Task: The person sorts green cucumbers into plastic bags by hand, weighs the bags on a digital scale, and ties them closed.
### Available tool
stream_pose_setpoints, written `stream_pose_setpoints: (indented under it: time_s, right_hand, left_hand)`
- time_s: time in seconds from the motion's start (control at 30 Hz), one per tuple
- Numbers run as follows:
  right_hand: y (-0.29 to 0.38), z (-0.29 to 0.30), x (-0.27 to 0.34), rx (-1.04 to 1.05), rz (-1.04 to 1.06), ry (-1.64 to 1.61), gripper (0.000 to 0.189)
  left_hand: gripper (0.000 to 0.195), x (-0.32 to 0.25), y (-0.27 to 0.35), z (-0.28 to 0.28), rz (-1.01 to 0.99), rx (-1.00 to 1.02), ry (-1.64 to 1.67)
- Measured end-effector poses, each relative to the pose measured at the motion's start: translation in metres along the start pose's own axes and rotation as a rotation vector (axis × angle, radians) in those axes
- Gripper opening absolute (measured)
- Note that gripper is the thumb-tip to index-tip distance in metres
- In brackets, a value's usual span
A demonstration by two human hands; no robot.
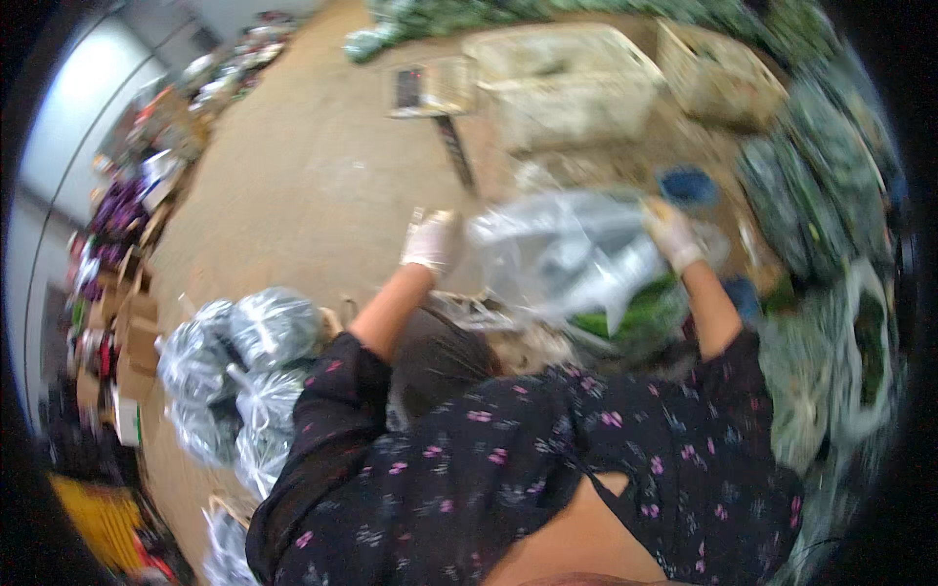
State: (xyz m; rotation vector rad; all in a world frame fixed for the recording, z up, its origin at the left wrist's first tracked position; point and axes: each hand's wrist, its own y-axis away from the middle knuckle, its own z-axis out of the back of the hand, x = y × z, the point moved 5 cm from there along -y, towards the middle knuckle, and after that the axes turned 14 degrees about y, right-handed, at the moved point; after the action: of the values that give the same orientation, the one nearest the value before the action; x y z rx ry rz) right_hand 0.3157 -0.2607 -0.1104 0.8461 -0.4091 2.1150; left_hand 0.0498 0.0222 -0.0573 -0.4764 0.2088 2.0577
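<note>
A clear plastic bag [557,249] is spread out before me, partly over a green leafy mass [634,315] in more plastic. My right hand [670,231], in a pale glove, grips the bag's upper right edge. To the left of the bag is my left hand [432,238], also gloved and raised over the floor; it is blurred, and whether its fingers hold anything does not show. Beyond the two hands stands a scale [432,88] with a dark display panel.
Two dirty white plastic crates [575,110] [722,77] lie ahead. Tied clear bags [275,329] are grouped at my left. Large green-filled bags [828,183] line the right side. A blue container [687,186] is near my right hand. Cardboard boxes [137,337] and mixed goods run along the left wall.
</note>
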Motion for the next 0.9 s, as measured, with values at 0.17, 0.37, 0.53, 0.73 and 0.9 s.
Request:
stream_pose_setpoints:
  time_s: [0.17,0.37,0.53,0.73,0.9]
  right_hand:
    - [-0.037,-0.020,0.048,0.012,0.239,-0.184,0.088]
    - [-0.048,-0.029,-0.015,-0.074,0.158,-0.270,0.072]
    - [0.008,-0.132,-0.129,0.564,0.058,0.676,0.029]
    - [0.151,-0.184,-0.169,1.464,0.288,1.009,0.036]
    - [0.140,-0.175,-0.158,1.341,0.142,0.951,0.029]
  left_hand:
    - [0.022,-0.060,0.016,-0.015,-0.070,0.207,1.458]
    - [0.022,0.010,-0.027,-0.033,0.084,-0.176,1.829]
    - [0.027,0.055,-0.050,-0.076,0.197,-0.261,1.648]
    - [0.030,0.058,-0.071,-0.071,0.214,-0.108,1.753]
    - [0.034,0.038,-0.070,-0.063,0.207,-0.014,1.730]
